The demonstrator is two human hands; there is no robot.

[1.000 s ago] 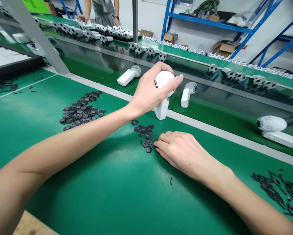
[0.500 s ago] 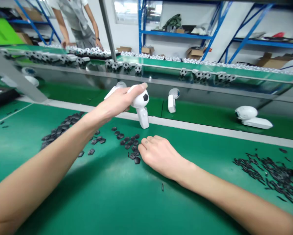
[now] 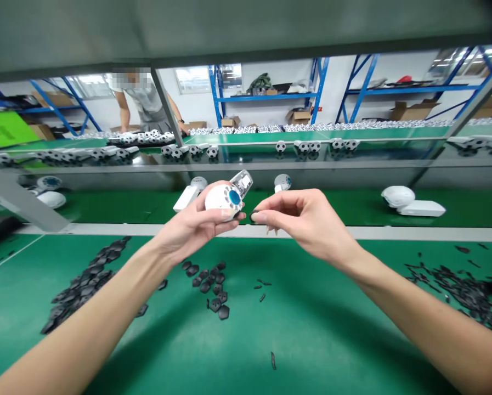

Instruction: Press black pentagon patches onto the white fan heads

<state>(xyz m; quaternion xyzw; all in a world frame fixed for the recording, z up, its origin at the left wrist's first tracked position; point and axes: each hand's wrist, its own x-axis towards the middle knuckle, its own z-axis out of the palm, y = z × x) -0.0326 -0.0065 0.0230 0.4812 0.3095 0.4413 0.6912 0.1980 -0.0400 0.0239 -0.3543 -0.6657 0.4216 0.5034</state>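
Blue steel shelving (image 3: 266, 99) with cardboard boxes runs along the white back wall, and at the upper left of the frame a co-worker (image 3: 141, 101) leans over a long row of black-and-white football-patterned toy parts (image 3: 147, 137). Nearer, above a green bench mat (image 3: 311, 340), the person's two hands meet at the middle of the frame, raised off the mat. The left hand (image 3: 188, 227) cups a white ball-shaped housing (image 3: 221, 200) with a round blue disc (image 3: 234, 197) on its face. Its fingers curl round the underside, and a clear-topped stem (image 3: 241, 182) sticks up behind the ball. The right hand (image 3: 307, 219) sits just beside it, thumb and forefinger pressed together, pinching a small black patch (image 3: 253, 217) – the other fingers curl loosely. Below the hands lies a scatter of black pentagon patches (image 3: 213, 288), with a larger heap (image 3: 87, 280) at the lower left and a tangle of dark strips (image 3: 455, 288) at the right – white units (image 3: 412, 202) sit on the green belt beyond.
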